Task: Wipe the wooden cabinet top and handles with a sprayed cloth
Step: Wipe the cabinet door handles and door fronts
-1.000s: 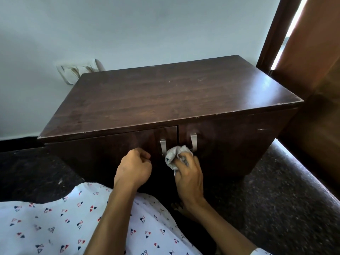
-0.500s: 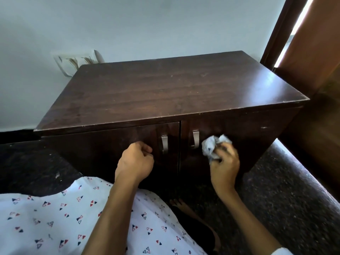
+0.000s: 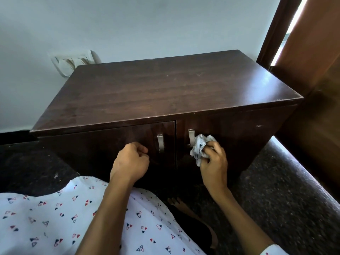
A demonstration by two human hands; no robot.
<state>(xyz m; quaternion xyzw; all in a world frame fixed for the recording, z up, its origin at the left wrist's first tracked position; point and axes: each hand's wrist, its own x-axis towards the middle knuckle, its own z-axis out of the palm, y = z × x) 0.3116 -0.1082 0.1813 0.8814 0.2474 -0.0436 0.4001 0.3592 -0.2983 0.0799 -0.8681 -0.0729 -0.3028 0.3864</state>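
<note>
A dark wooden cabinet (image 3: 165, 92) stands against the wall, its two doors closed. Each door carries a metal handle: the left handle (image 3: 160, 143) and the right handle (image 3: 191, 138). My right hand (image 3: 213, 163) grips a crumpled white checked cloth (image 3: 200, 147), which touches the right side of the right handle. My left hand (image 3: 131, 161) is a closed fist with nothing in it, held against the left door just left of the left handle.
A white switch plate (image 3: 73, 61) sits on the wall behind the cabinet's left corner. A brown wooden door frame (image 3: 272, 30) rises at the right. Dark speckled floor (image 3: 287, 196) surrounds the cabinet. My patterned white garment (image 3: 55, 218) and a bare foot (image 3: 182, 205) fill the foreground.
My right hand carried the cloth from between the two handles out to the right door, then back left against the right handle. The left fist stayed put.
</note>
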